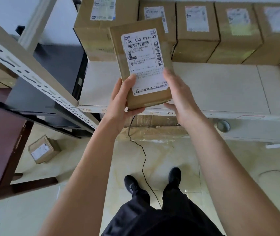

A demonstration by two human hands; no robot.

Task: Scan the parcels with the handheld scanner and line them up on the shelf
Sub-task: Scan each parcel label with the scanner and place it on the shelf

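Holding a flat brown parcel (140, 65) above the front of the shelf (221, 86), the person has its white label facing up toward the camera, barcode legible. The left hand (124, 97) grips the parcel's lower left corner, thumb laid over the label's edge and fingers curled beneath. The right hand (178, 92) lies along the lower right edge with fingers straight, thumb under the bottom corner, steadying rather than clamping. Both forearms reach forward and upward from the body, wrists angled inward toward the parcel. No scanner is identifiable; a thin black cable (142, 159) trails from beneath the left hand to the floor, but what it joins is hidden. A row of boxes (197, 31) already stands along the back of the shelf, labels up, with bare shelf in front of them. Judged from this, the step in hand is placement: the parcel should go down square to the row, label kept uppermost, edges parallel with its neighbours. One small parcel (43, 149) lies on the floor to the left, not yet shelved.
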